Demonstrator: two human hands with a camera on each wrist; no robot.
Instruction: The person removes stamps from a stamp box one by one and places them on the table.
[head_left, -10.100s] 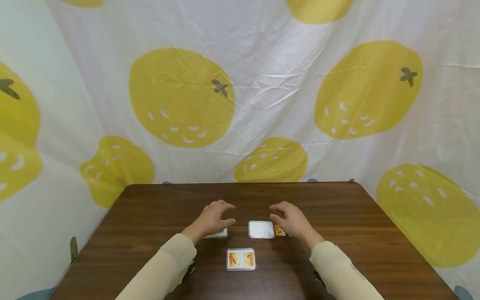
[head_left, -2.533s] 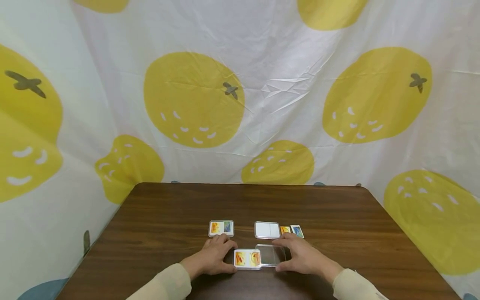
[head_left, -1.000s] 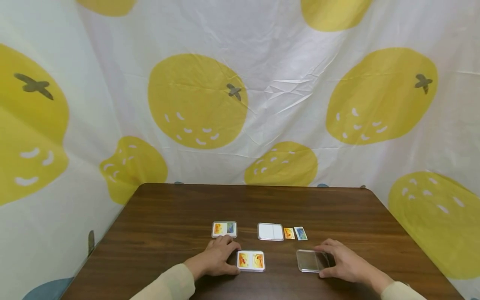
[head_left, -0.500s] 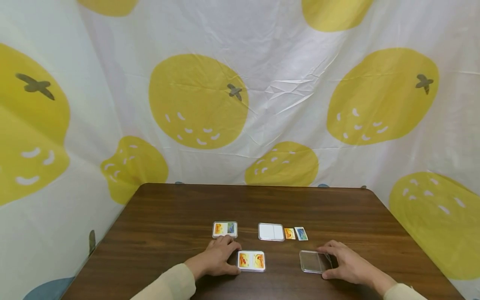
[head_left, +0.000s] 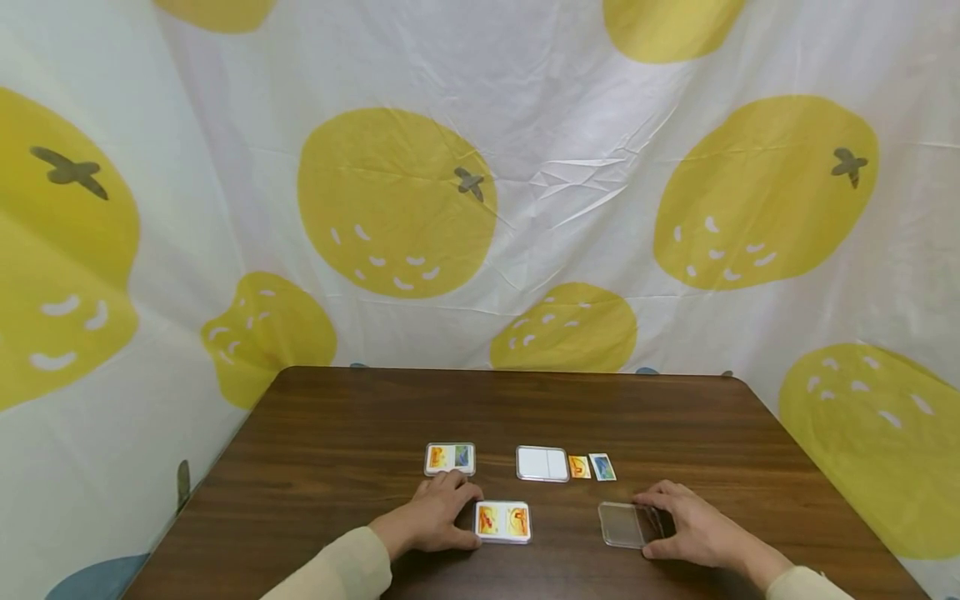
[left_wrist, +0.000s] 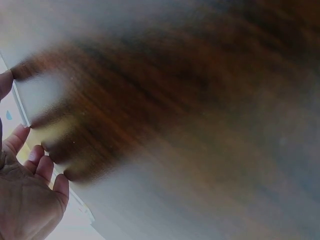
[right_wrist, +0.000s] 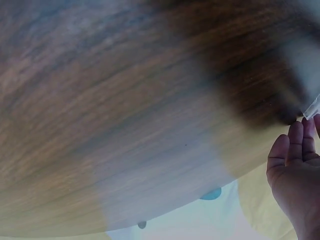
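A flat, clear plastic case with two orange pictures on white [head_left: 502, 522] lies on the dark brown wooden bench [head_left: 360, 417], its left end held between the thumb and fingers of the left hand [head_left: 429, 515]. To its right, well apart, the right end of a transparent rectangular plastic cover [head_left: 621, 525] is grasped by the fingers of the right hand [head_left: 692, 525]. Farther back, a clear-rimmed case with orange and blue pictures [head_left: 450, 458], a clear-rimmed white case [head_left: 542, 463], a small orange card [head_left: 579, 467] and a small blue card with white edges [head_left: 602, 467] are set out in a row.
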